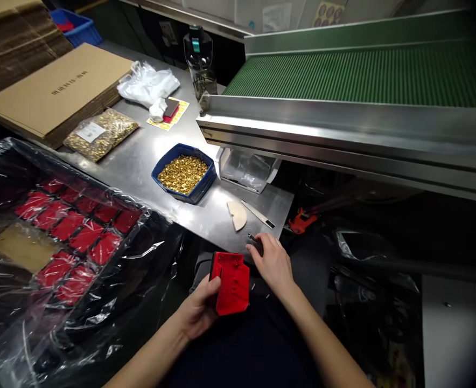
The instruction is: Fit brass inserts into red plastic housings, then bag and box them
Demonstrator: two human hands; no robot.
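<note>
My left hand (200,310) grips a flat red plastic part (232,283) by its left edge, holding it over my lap just below the metal table's front edge. My right hand (272,261) rests at that table edge, its fingers curled around a small dark tool (254,240) whose tip sticks out toward the table. A blue tray of small brass pieces (183,173) sits on the table a little beyond both hands.
A plastic-lined black bin (72,226) of red parts stands at the left. A beige fan-shaped piece (238,214), a thin knife-like tool (259,214), a bag of brass pieces (100,133), flat cardboard (58,89) and a green conveyor (363,73) surround the steel table (141,156).
</note>
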